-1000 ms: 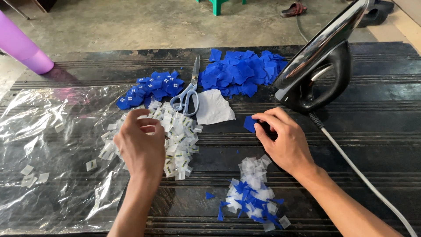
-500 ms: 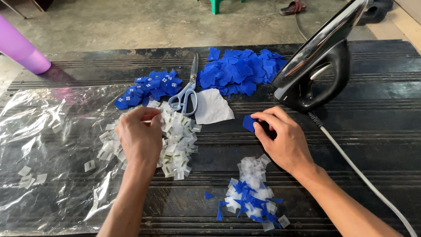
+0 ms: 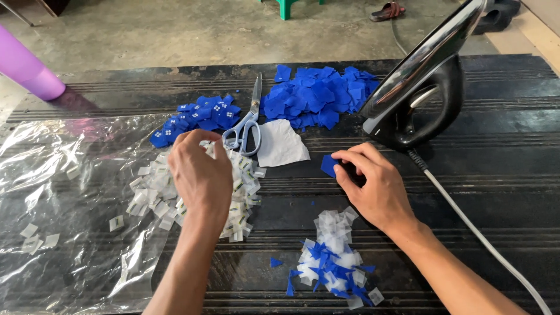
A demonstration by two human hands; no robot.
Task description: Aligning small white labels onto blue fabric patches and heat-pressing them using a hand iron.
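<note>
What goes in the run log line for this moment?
left hand: in white tags | right hand: pinching blue piece | iron: upright | scissors: idle

Tabletop [image 3: 501, 151] is looking like dark ribbed matting, semi-glossy w/ scuffs. Plastic sheet [image 3: 52, 175] is lying clear, crinkly, v. shiny. White tags [image 3: 151, 192] under left hand [image 3: 201, 175] are looking like matt paper or cloth, can't tell which. Blue piece [image 3: 328, 165] at right hand [image 3: 373, 186] is showing as matt, felt-like cloth, same as blue pile [image 3: 318, 96]. Scissors [image 3: 248, 119]: bare metal blades, smooth pale-blue plastic handles. Iron [image 3: 420, 87]: mirror-bright metal soleplate, glossy black plastic body. White sheet [image 3: 280, 143] is looking like matt paper. Floor [image 3: 175, 29] is showing as rough concrete.
</note>
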